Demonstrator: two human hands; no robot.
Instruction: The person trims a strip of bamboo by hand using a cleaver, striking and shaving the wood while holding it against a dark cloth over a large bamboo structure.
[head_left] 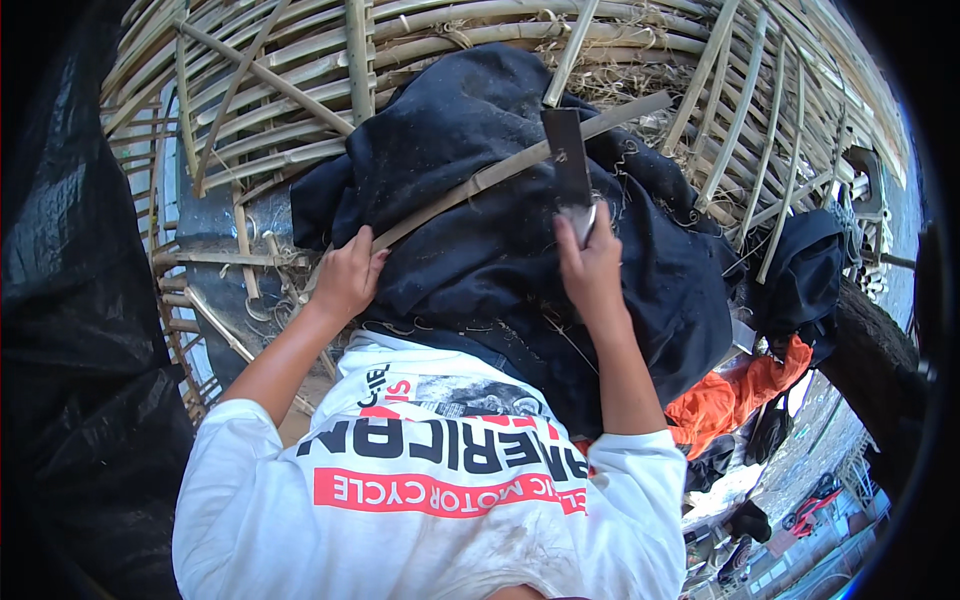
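A long, flat bamboo strip slants across my lap, rising to the far right. Its near end is in my left hand, whose fingers are closed round it. My right hand grips the pale handle of a knife with a broad, dark, square-tipped blade. That blade points away from me and crosses over the strip; whether they touch, I cannot tell. Black cloth covers my lap beneath both hands, with thin curled shavings scattered on it.
Beyond the cloth lie many bamboo slats, some leaning crosswise, with shavings among them. A black sheet hangs at the left. To the right are an orange cloth, a black bag-like bundle and a thick dark log.
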